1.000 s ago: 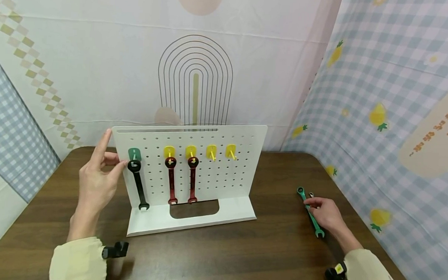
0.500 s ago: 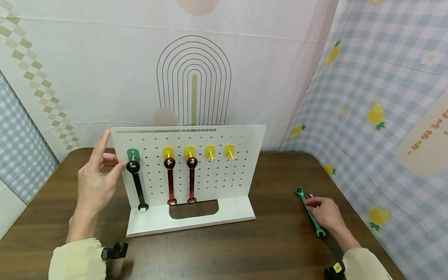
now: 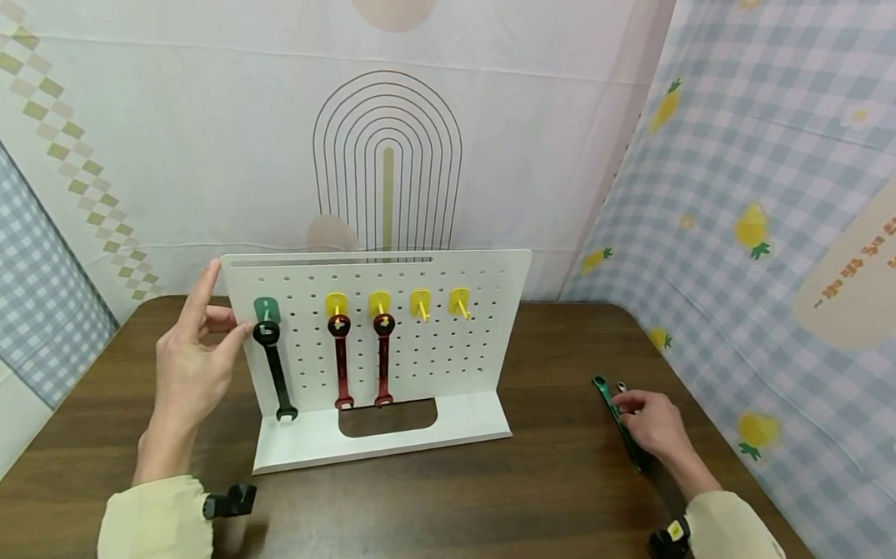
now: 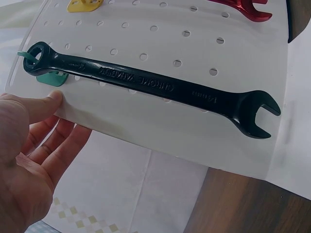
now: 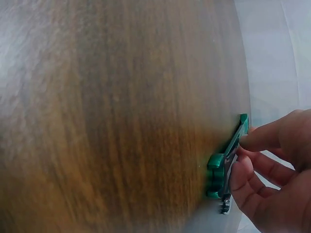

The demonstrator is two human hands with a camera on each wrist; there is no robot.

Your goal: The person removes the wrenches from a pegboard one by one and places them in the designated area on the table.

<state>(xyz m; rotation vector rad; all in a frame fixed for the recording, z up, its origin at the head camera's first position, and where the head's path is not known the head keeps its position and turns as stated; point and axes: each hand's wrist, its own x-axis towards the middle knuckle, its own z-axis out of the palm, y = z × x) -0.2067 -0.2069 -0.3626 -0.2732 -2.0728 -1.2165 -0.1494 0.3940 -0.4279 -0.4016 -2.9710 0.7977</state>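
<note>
This is a cloth-walled work corner: white printed fabric [image 3: 550,167] and blue-and-white checked fabric [image 3: 725,292] hang around a brown wood-grain table [image 3: 438,512] bearing a white perforated pegboard [image 3: 363,351].

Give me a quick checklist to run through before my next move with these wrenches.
1. Board steadied: ok, the left hand holds its left edge.
2. Green wrench gripped: ok, the right hand pinches it.
3. Green wrench clear of the table: cannot tell.
4. Spare hooks: ok, two yellow hooks hold nothing.
5. Black wrench on its hook: ok, it hangs from the green hook.
6. Silver tool fully visible: not ok, partly hidden.
</note>
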